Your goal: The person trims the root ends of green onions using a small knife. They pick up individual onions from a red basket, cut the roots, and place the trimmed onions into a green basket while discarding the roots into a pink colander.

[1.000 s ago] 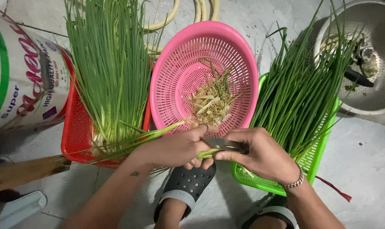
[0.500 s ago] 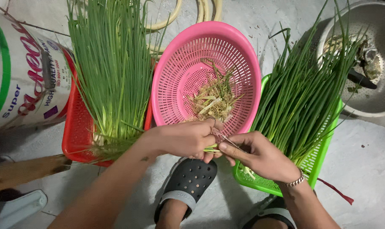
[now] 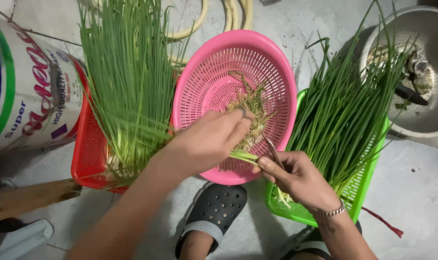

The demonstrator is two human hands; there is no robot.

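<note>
A green onion stalk (image 3: 243, 156) is pinched between the left hand (image 3: 212, 139) and right hand (image 3: 296, 179), fingers closed, a small blade (image 3: 273, 150) also gripped. Both hands have been lifted over the pink colander (image 3: 281, 72), where trimmings (image 3: 252, 103) are gathered.

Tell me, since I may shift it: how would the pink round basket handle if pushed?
The pink basket looks like thin perforated plastic holding only a few trimmings, so it is probably light and slides easily. Its rounded bowl shape may rock or tip if pushed at the rim.

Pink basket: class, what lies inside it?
Inside the pink basket lies a small pile of pale trimmings. The left hand covers part of the pile and the basket's near side.
</note>
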